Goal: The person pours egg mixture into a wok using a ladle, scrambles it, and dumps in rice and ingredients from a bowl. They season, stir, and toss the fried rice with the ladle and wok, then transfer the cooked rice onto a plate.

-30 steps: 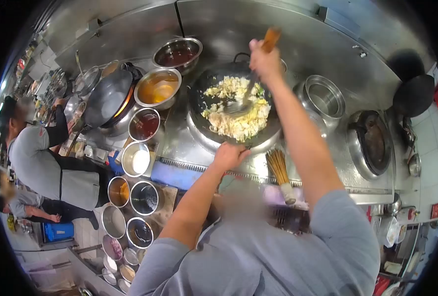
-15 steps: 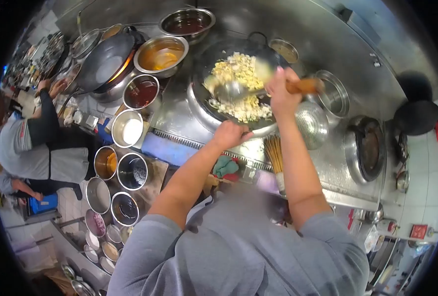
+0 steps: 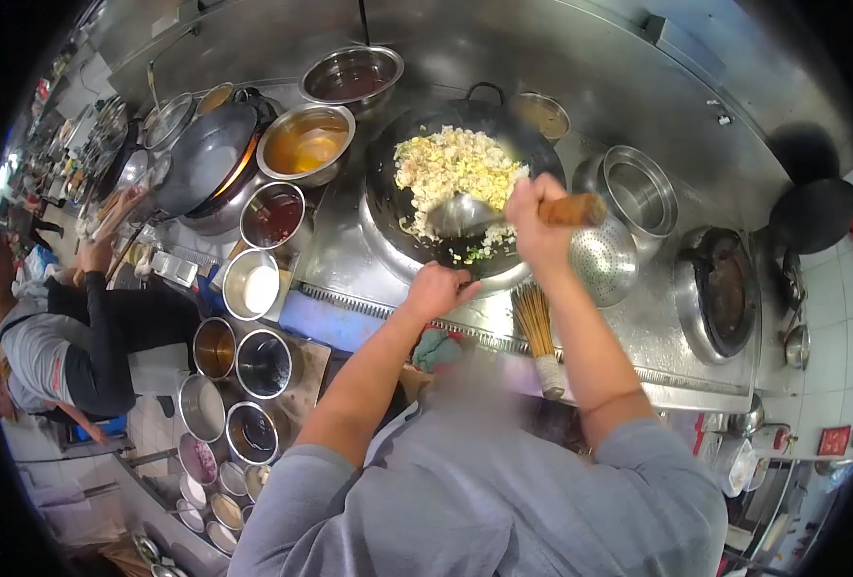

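A dark wok [image 3: 381,178] sits on the burner in front of me, holding chopped white and yellow food [image 3: 460,159]. Bits of green lie on the near side of the food. My left hand [image 3: 438,291] is closed at the wok's near rim, gripping it there; the exact hold is partly hidden by the fingers. My right hand [image 3: 538,221] is wrapped round a ladle, whose wooden handle [image 3: 574,211] sticks out to the right. Its metal bowl [image 3: 461,217] is down in the wok against the near part of the food.
Metal bowls of liquid, including an amber one [image 3: 307,144], stand left of the wok. A bamboo brush [image 3: 536,332], perforated strainer [image 3: 603,262] and metal pot [image 3: 638,192] are to the right. A co-worker [image 3: 51,351] stands far left by another wok [image 3: 205,159].
The food has shifted toward the wok's far side and lies more together. My ladle has moved slightly nearer me. The co-worker's position has changed, and my view has tilted a little.
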### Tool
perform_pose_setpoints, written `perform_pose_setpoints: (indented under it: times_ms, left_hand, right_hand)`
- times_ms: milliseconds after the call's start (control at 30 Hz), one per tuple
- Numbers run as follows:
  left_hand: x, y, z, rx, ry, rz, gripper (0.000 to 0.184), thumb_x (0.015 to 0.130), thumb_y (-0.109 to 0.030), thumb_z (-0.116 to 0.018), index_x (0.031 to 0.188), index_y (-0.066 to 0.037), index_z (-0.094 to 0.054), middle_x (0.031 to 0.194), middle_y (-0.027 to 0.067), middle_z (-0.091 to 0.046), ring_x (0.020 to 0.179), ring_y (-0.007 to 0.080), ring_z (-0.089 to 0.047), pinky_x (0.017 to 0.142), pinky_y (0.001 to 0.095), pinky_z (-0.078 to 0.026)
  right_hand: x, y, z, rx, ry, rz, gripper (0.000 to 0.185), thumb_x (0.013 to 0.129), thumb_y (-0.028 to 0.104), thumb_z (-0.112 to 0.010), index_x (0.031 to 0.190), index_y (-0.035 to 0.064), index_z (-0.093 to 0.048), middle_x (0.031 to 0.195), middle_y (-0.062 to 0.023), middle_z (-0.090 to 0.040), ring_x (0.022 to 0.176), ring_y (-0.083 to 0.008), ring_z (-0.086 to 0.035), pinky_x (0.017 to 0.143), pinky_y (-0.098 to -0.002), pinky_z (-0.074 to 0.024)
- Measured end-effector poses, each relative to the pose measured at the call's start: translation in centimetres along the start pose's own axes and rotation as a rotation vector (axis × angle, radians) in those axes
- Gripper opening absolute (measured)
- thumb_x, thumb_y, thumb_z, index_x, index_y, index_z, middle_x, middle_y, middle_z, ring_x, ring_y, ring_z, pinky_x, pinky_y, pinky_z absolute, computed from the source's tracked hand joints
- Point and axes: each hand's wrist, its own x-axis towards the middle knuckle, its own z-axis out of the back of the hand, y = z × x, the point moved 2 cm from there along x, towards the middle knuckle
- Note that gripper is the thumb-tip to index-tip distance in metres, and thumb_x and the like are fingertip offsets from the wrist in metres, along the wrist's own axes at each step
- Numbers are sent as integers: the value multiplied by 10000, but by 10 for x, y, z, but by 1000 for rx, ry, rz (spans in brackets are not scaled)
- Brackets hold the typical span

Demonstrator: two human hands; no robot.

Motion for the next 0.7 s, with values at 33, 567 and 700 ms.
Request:
perform_pose_setpoints:
  times_ms: [33,567,700]
  left_hand:
    - [-3,-3,-2,-22,-88,-23,357,843,-403,-648,642,-109,-626,537,107,-588,551,324,-603,627,420,-495]
    - [-7,-9,5,-21,-93,-25,306,847,-348,-663,705,-77,-660,630,123,-628,613,335,-626,618,420,-510]
    - [-16,-21,8,21,-65,8,301,860,-371,-647,721,-104,-663,653,90,-627,669,290,-625,750,412,-475]
  right_hand:
    - [23,-32,13,-70,-62,14,310,951,120,-574,678,107,-426,553,6,-495,502,-76,-480,458,-249,-377]
    - [125,-38,-41,414,-165,-236,313,935,160,-597,700,137,-393,513,9,-419,392,-96,-437,370,-262,-358]
    - [172,-62,-12,140,-154,-408,294,906,225,-637,673,91,-519,517,14,-500,410,-90,-462,390,-275,-352]
